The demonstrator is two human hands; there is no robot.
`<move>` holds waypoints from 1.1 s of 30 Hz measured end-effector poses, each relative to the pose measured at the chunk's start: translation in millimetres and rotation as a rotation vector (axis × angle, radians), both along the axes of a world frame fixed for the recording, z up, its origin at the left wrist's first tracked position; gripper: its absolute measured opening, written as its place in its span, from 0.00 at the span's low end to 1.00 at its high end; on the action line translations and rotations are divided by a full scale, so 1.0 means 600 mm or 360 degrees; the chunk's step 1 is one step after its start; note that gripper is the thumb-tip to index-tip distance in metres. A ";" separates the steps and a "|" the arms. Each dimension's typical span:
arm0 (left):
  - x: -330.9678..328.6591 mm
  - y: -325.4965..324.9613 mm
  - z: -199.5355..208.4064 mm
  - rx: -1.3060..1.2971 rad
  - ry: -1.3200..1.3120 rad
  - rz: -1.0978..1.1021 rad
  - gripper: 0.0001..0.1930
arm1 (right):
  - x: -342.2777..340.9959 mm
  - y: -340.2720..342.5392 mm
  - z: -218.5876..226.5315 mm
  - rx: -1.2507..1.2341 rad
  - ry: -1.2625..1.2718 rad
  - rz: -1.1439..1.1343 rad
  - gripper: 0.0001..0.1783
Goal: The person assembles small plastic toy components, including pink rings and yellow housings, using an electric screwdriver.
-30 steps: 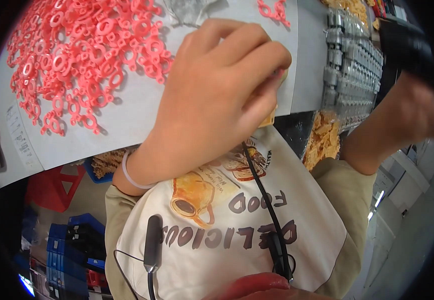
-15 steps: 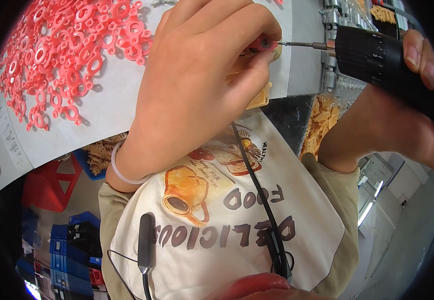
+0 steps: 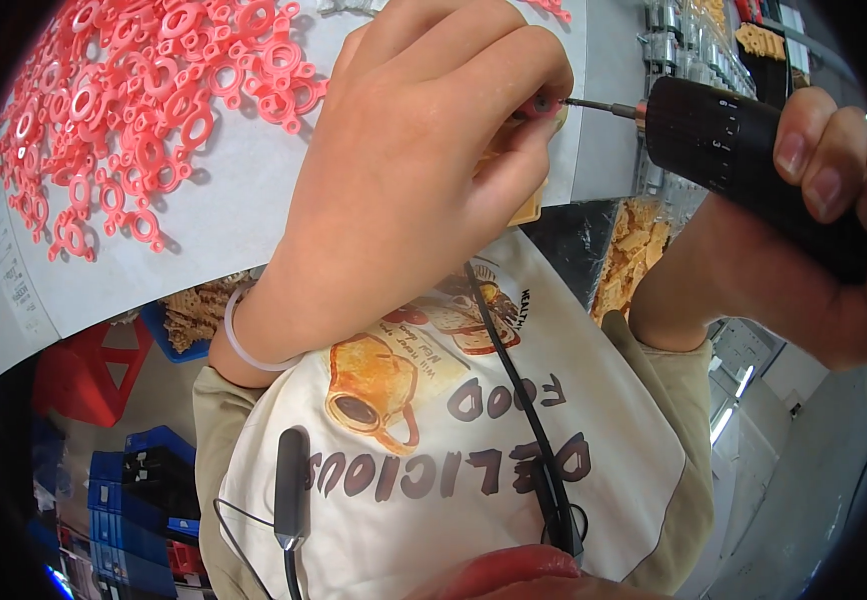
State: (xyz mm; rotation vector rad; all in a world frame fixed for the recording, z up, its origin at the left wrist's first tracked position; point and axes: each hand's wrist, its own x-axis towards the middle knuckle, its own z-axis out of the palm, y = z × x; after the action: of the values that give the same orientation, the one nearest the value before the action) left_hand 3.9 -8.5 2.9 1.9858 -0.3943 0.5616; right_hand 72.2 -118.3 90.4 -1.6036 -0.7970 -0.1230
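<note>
My left hand (image 3: 404,160) is closed, its thumb and fingertips pinching a small pink part (image 3: 536,106) with a dark round centre. Beneath those fingers a yellow plastic piece (image 3: 529,208) shows, mostly hidden by the hand. From the right, a black electric screwdriver (image 3: 719,135) points at the pink part, held nearly level in my right hand (image 3: 829,165). Its thin bit ends right at the pink part's edge; whether it is seated there I cannot tell.
A heap of pink ringed plastic parts (image 3: 144,110) covers the table's left side. On the right are clear packs of metal cylinders (image 3: 662,50) and tan plastic pieces (image 3: 629,260). Blue bins (image 3: 119,520) and a red stool (image 3: 99,375) stand lower left. A black cable (image 3: 514,370) hangs before my shirt.
The screwdriver body has come left, closer to my left hand, and tilts downward to the right more. My left hand has shifted slightly right and down with the pink part.
</note>
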 end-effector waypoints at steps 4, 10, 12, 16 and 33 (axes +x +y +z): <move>-0.005 0.003 0.004 0.0164 0.0054 0.0031 0.09 | 0.000 -0.013 0.008 -0.0039 0.0020 0.0064 0.08; -0.008 0.001 0.006 0.0074 0.0108 0.0017 0.09 | -0.008 -0.011 0.006 -0.0100 0.0052 0.0144 0.08; -0.007 -0.001 0.006 -0.0052 0.0119 -0.0005 0.09 | -0.007 -0.015 0.007 -0.0117 0.0065 0.0168 0.08; -0.007 -0.002 0.008 0.0239 0.0257 0.0048 0.09 | 0.000 -0.033 0.010 -0.0141 0.0094 0.0202 0.09; -0.005 -0.007 -0.002 -0.0272 0.0286 -0.0015 0.07 | 0.088 -0.091 0.089 0.0359 0.0273 -0.0124 0.10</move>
State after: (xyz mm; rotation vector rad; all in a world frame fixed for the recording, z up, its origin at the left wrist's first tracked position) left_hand 1.1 -12.7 1.7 1.8509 -0.2363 0.3931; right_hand 125.0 -172.7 143.7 -1.4108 -0.5673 -0.1247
